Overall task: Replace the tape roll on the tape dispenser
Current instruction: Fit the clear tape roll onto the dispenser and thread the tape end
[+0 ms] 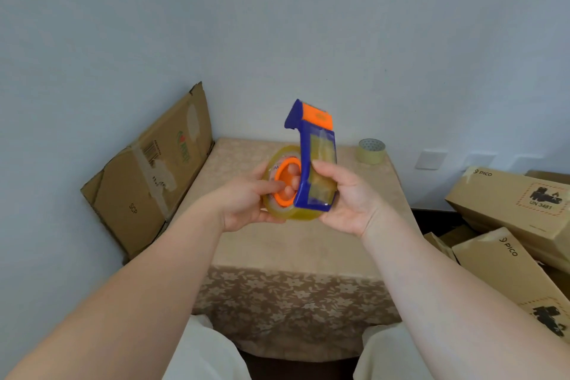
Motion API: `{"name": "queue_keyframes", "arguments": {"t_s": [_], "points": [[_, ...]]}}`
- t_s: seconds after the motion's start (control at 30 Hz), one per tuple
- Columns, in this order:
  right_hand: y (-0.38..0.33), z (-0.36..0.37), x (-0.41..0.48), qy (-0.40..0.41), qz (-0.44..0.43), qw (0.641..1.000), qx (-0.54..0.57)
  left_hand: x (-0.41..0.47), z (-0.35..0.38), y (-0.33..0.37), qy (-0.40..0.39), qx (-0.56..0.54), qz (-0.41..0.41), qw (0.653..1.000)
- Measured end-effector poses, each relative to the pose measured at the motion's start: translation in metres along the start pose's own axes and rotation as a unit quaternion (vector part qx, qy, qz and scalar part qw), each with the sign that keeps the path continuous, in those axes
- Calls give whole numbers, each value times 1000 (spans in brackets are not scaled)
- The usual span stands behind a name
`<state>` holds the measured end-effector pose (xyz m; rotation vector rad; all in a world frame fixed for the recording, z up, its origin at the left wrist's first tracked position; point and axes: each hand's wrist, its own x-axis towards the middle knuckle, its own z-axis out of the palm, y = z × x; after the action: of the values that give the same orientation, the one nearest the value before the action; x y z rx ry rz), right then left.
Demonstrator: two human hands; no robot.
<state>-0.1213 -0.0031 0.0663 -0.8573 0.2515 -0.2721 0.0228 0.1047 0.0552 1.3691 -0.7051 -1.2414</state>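
Note:
I hold a blue and orange tape dispenser (317,151) upright above the table, its orange cutter end pointing up. A yellowish clear tape roll (279,211) sits on the dispenser's orange hub. My left hand (246,202) grips the roll from the left, with fingers on the hub. My right hand (345,194) is closed around the dispenser's blue body from the right. A strip of tape lies along the blue frame. A second, smaller tape roll (371,150) stands on the table at the back right.
A small table (296,244) with a beige floral cloth stands against the wall. A flattened cardboard box (148,173) leans on the wall at left. Several brown PICO cartons (509,210) are piled at right. My knees are below the table's front edge.

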Motion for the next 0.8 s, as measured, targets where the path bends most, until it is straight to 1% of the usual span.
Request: {"name": "queue_keyframes", "arguments": {"t_s": [0.07, 0.13, 0.2, 0.23, 0.27, 0.3, 0.37, 0.4, 0.43, 0.47, 0.5, 0.6, 0.67, 0.73, 0.8], "points": [[-3, 3, -2, -44, 4, 993, -113, 0, -2, 6, -8, -17, 14, 1000], [-5, 4, 0, -61, 13, 963, -261, 1, -7, 13, -4, -27, 23, 999], [-10, 6, 2, -27, 21, 922, -385, 2, -15, 21, 24, -43, 30, 998], [-12, 7, 2, -5, 20, 896, -445, 2, -18, 25, 46, -50, 34, 997], [-12, 6, 4, 16, 16, 857, -514, 2, -22, 29, 68, -56, 37, 995], [-13, 5, 6, 37, 12, 803, -595, 2, -25, 31, 86, -60, 38, 994], [-10, -1, 11, 73, 4, 662, -746, 1, -28, 35, 99, -52, 41, 993], [-7, -4, 12, 79, -4, 606, -792, -1, -26, 36, 101, -37, 44, 993], [-5, -6, 12, 82, -11, 573, -815, -2, -24, 37, 106, -15, 48, 993], [-2, -10, 13, 82, -17, 557, -827, -4, -22, 37, 108, 10, 54, 993], [0, -13, 14, 82, -20, 548, -832, -4, -19, 37, 109, 32, 60, 992], [5, -20, 16, 78, -45, 534, -841, -4, -10, 35, 107, 77, 70, 989], [6, -22, 17, 70, -71, 512, -853, -2, -6, 32, 102, 102, 67, 987], [5, -22, 16, 61, -101, 479, -870, -1, -3, 30, 89, 115, 62, 987], [4, -20, 13, 50, -134, 435, -889, 0, -1, 29, 79, 118, 60, 988]]}}
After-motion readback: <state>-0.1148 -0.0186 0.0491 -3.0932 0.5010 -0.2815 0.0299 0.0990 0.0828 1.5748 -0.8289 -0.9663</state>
